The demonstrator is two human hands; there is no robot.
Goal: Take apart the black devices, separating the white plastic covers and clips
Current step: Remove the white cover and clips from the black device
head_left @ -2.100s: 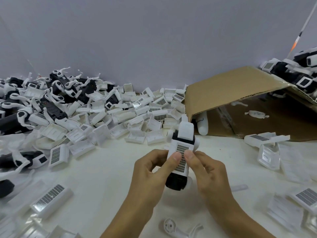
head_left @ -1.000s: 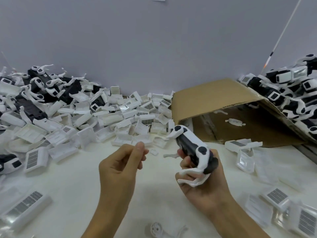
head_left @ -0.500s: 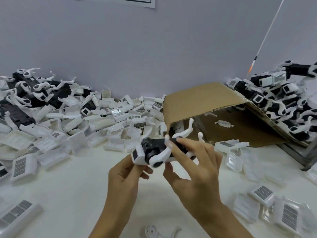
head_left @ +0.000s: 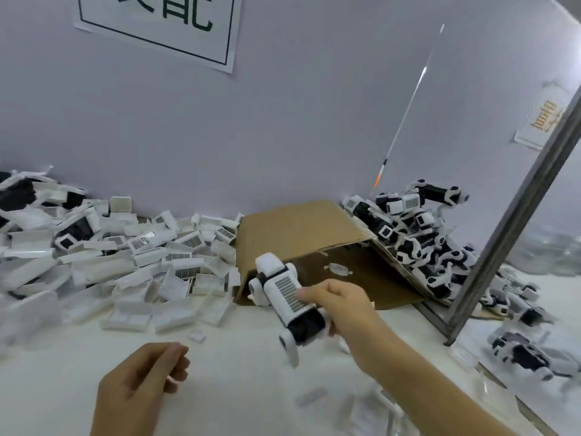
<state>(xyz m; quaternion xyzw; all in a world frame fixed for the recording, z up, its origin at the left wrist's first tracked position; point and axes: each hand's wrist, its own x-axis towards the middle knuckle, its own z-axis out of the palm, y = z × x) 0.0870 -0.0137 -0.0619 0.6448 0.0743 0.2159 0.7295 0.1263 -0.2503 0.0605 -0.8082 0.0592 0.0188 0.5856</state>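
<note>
My right hand grips a black device with a white cover and a grid panel, held in the air in front of the cardboard box. A white clip hangs from the device's lower end. My left hand hovers low over the white table with loosely curled fingers and holds nothing. A heap of separated white covers lies at the left, with several black devices among them at the far left.
The cardboard box lies on its side, open towards me, with a small white part inside. Assembled black-and-white devices are piled to the right of it. A grey metal post slants up at the right. Loose covers lie near the front right.
My left hand has let go of the device and dropped towards the table. The right hand alone now holds it, turned grid side up and moved right towards the box. The view has tilted up.
</note>
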